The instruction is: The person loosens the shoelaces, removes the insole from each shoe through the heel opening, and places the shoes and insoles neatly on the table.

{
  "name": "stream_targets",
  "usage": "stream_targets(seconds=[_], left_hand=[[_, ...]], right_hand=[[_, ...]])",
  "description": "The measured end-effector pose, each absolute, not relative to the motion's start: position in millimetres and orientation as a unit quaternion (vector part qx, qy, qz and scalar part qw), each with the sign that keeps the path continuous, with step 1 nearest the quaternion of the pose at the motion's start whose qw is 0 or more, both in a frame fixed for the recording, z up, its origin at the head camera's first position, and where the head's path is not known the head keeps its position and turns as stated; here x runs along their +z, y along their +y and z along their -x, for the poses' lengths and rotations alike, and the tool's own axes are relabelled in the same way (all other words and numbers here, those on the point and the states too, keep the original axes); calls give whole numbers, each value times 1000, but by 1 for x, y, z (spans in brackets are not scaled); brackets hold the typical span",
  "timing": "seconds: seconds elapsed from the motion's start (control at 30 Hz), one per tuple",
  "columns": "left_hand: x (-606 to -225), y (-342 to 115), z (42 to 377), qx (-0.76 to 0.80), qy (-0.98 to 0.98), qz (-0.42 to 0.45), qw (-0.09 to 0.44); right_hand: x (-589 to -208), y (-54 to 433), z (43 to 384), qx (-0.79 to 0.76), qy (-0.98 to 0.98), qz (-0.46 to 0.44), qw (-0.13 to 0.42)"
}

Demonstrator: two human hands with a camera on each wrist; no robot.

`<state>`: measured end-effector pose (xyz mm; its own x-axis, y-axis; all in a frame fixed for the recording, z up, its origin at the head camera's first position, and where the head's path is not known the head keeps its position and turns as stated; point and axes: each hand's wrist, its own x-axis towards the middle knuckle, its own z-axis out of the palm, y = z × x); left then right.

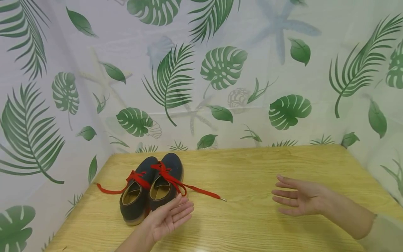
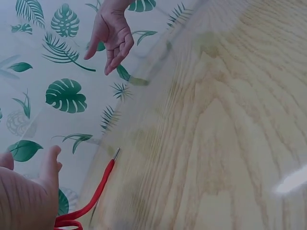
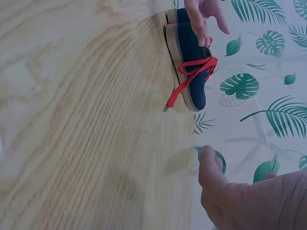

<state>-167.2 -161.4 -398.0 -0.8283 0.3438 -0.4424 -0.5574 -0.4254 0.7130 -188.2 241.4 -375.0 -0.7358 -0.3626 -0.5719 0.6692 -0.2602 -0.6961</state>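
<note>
Navy lace-up shoes stand side by side at nine o'clock on the wood-grain bench, toes between twelve and one. Red laces hang loose; one end trails to nine o'clock, a metal-tipped end just past three. Left hand: at the shoes' five o'clock, fingers extended, holding nothing; contact cannot be determined. Right hand: well apart at three o'clock, fingers loosely extended, nothing held.

The left hand hovers near red-laced shoes, right hand apart.
</note>
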Motion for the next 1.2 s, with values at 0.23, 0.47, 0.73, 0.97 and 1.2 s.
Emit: stream_targets(seconds=[0.23, 0.47, 0.73, 0.97, 1.2], left_hand=[[-401, -169, 153, 853, 426, 164, 253], [-406, -191, 139, 867, 378, 227, 232], [-413, -210, 130, 867, 367, 270, 201], [-410, -230, 133, 872, 346, 322, 128], [-406, -240, 140, 876, 323, 341, 105]], right_hand=[[-378, 228, 188, -790, 490, -143, 340], [-381, 202, 187, -787, 501, -147, 330], [-388, 172, 187, -790, 501, -173, 308], [-387, 142, 188, -790, 503, -187, 296], [-375, 110, 196, -792, 504, -194, 285]])
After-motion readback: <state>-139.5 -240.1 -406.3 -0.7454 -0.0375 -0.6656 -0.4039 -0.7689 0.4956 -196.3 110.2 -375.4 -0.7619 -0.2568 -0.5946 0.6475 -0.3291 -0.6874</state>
